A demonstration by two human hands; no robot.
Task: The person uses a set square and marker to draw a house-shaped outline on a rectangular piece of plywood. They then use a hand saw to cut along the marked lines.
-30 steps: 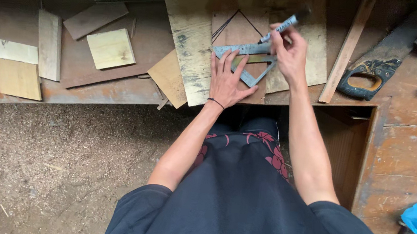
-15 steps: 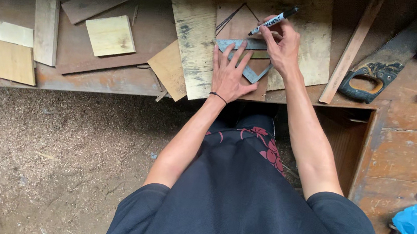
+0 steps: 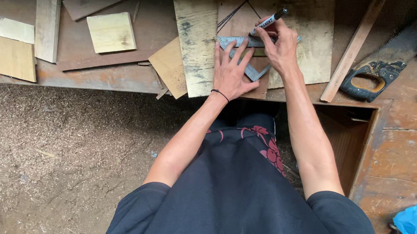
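- A metal try square [image 3: 244,53] is pressed flat onto the plywood sheet [image 3: 196,37] on the counter [image 3: 93,75] by the left hand [image 3: 233,73], fingers spread apart.
- A black marker [image 3: 270,20] is clamped in the right hand [image 3: 280,49] fingers, tip against the square's edge.

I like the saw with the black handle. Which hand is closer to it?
The right hand, holding a black marker, is just left of the black-handled handsaw. The left hand lies farther left, flat on the grey metal square.
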